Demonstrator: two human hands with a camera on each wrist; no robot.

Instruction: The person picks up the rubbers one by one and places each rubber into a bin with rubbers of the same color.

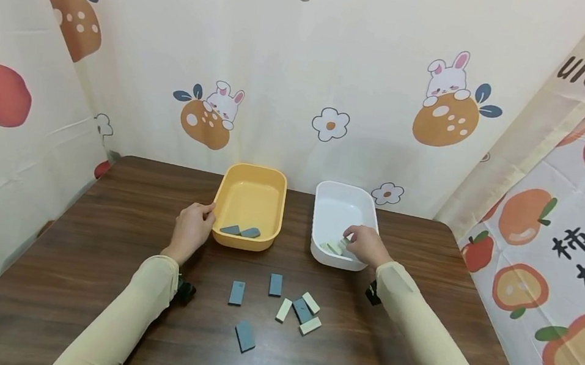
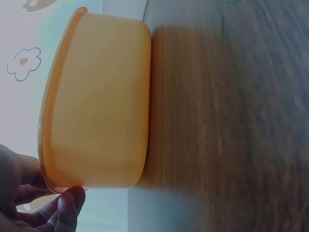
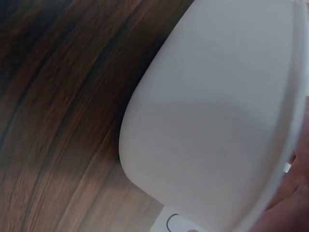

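Note:
My left hand (image 1: pixel 190 231) grips the left rim of the yellow bin (image 1: pixel 255 171), its thumb and fingers (image 2: pixel 67 212) around the edge in the left wrist view. Two blue-grey blocks (image 1: pixel 249 232) lie at the near end inside. Reaching into the white bin (image 1: pixel 337 262), my right hand (image 1: pixel 368 246) pinches a small pale green block (image 1: pixel 346 239) just above other pale blocks (image 1: pixel 332 247) there. The white bin's wall (image 3: pixel 203 116) hides most of that hand in the right wrist view.
On the brown table (image 1: pixel 359 351), several blue-grey blocks (image 1: pixel 245 336) lie in front of the bins. Three pale green blocks (image 1: pixel 310 326) lie around one blue-grey block (image 1: pixel 301 311). A printed curtain (image 1: pixel 287 52) hangs behind the table and along both sides.

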